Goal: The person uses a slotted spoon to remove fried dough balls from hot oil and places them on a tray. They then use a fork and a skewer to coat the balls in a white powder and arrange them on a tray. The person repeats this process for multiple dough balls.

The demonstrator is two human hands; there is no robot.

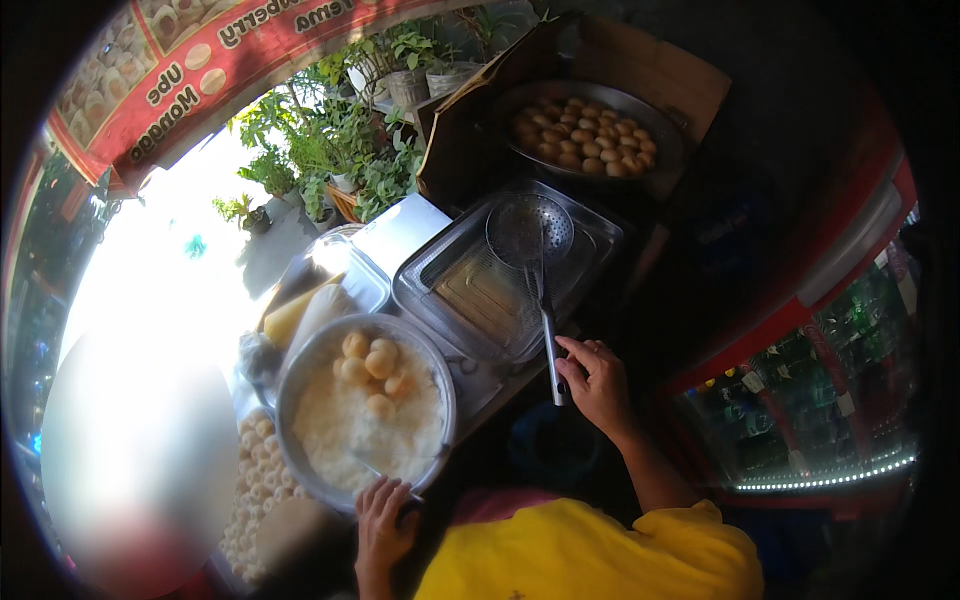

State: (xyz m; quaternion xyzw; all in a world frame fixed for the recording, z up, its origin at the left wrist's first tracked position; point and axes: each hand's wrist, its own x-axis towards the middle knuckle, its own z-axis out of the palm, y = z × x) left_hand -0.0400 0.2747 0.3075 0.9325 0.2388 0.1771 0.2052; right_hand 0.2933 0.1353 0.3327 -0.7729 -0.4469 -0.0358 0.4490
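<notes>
A round metal bowl (449,385) sits in front of me, holding white, sugar-like powder. Several round golden dough balls (379,362) lie on the powder at its far side. My left hand (384,522) is at the bowl's near rim, fingers curled over a thin metal utensil (362,462) whose end rests in the powder; its exact kind is unclear. Beside the lower handle of a perforated skimmer (549,335) is my right hand (597,384), thumb and forefinger apart. The skimmer's round head lies over a rectangular metal tray (425,318) with a rack inside.
A large pan (676,135) of browned balls stands inside an open cardboard box (640,55) at the back. Pale ring-shaped pieces (258,480) fill an area left of the bowl. Potted plants (350,150) stand beyond; a red-framed drinks cooler (810,400) is at right.
</notes>
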